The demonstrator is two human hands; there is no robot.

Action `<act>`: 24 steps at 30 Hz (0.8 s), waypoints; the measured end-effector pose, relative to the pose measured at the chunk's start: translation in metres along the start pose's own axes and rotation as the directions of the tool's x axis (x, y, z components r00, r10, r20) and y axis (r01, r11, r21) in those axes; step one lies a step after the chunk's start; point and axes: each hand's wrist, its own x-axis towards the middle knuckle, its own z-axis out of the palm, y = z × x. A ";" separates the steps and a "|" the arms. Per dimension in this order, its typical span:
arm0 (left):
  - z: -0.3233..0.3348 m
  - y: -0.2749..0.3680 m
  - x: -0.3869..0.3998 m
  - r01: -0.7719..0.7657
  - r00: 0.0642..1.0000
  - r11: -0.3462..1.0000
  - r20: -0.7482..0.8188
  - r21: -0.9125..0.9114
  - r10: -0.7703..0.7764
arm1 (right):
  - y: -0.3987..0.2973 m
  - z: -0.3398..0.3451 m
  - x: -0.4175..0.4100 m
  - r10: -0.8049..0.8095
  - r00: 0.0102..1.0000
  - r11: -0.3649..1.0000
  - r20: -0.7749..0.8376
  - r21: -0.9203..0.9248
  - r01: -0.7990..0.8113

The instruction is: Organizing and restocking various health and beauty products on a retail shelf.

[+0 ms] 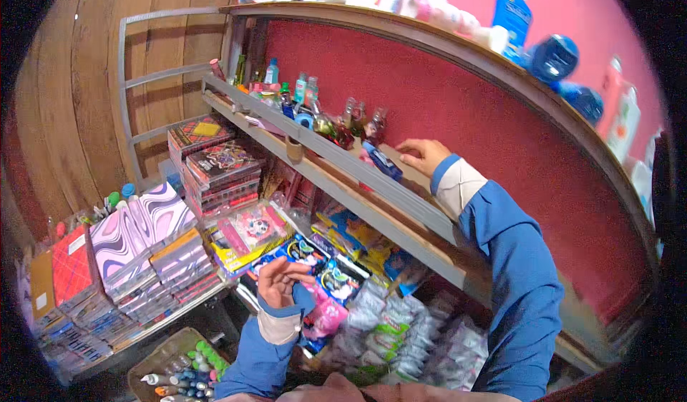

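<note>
My right hand [426, 155] reaches over the metal rail of the middle shelf. Its fingers are loosely bent with nothing visible in them, near a blue and pink packet [382, 160] lying on that shelf. Just left of the packet stand several small clear glass bottles [354, 117]. Lower down, my left hand [282, 283] hovers palm up, fingers half curled and empty. Below and beside it lie dark blue plastic packs [339, 281] and a pink pack [326, 312]. Long blue sleeves with pale cuffs cover both arms.
A grey metal rail [343, 158] fronts the middle shelf. Above, lotion bottles line a wooden shelf [375, 18]. Stacked notebooks [142, 230] and boxes [223, 160] stand left. Wrapped packets [394, 327] fill the lower area; a carton of bottles [140, 359] sits at the lower left.
</note>
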 end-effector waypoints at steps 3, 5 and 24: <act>-0.020 -0.018 0.016 0.076 0.997 0.996 0.006 0.056 -0.076 | 0.009 0.035 0.038 0.122 0.986 0.973 0.117 0.181 -0.142; -0.030 -0.030 0.021 0.090 0.996 0.996 -0.012 0.022 -0.090 | 0.002 0.057 0.060 0.205 0.967 0.972 0.151 0.084 -0.219; -0.018 -0.056 0.089 0.156 0.976 0.974 0.127 0.166 -0.178 | -0.037 -0.017 0.057 -0.016 0.991 0.816 -0.134 0.571 0.090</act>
